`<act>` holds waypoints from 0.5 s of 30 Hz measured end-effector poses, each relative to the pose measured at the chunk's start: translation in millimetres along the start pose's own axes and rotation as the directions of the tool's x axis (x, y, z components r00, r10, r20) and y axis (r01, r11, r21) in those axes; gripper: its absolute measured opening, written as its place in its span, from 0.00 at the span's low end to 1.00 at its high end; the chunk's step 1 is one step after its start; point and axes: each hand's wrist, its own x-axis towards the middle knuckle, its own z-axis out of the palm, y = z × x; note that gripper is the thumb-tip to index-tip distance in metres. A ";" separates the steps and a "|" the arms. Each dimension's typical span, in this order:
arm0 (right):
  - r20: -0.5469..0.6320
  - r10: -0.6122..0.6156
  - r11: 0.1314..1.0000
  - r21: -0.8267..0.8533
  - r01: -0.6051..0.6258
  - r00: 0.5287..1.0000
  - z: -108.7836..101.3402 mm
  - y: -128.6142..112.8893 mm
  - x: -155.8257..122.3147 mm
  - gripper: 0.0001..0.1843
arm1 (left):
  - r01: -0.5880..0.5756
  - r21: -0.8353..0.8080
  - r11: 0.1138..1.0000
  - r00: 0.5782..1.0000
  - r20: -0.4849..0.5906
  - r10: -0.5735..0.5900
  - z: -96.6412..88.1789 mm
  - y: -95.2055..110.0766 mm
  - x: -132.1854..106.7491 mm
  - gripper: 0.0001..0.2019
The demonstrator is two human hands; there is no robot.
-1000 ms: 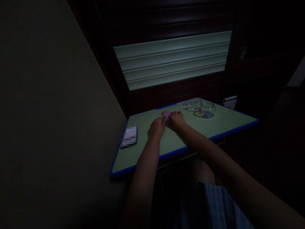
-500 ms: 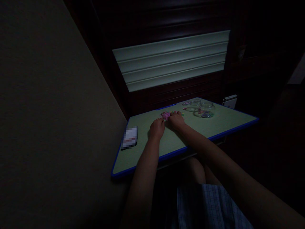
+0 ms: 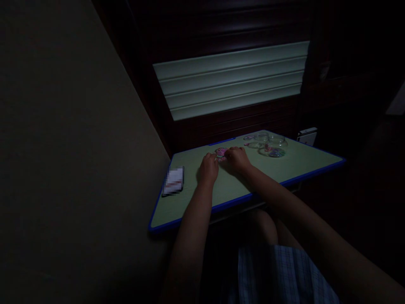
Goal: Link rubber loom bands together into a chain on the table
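Left hand (image 3: 209,168): fingers curled to a narrow pinch at the near-left edge of a small pink item (image 3: 220,153). Right hand (image 3: 238,159): fingers bent, tips at the item's right side. Dim light prevents confirming whether either hand grips it or only touches it.

The pink item is at the table (image 3: 234,183) surface, between the hands. The step in hand appears to be two-handed fingertip manipulation of this item; the next move calls for coordinated, light finger control.

Right of the right hand stands a clear round jar (image 3: 280,143) with small coloured pieces at its bottom; a smaller clear jar (image 3: 261,137) is just behind. A blurred flat object (image 3: 174,181) lies near the table's left edge.
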 end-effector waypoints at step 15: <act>-0.122 0.094 0.991 0.102 -0.082 0.988 -0.5 22.6 1.8 0.12 | -0.023 0.023 0.999 0.999 0.035 0.022 2.3 -1.9 0.2 0.12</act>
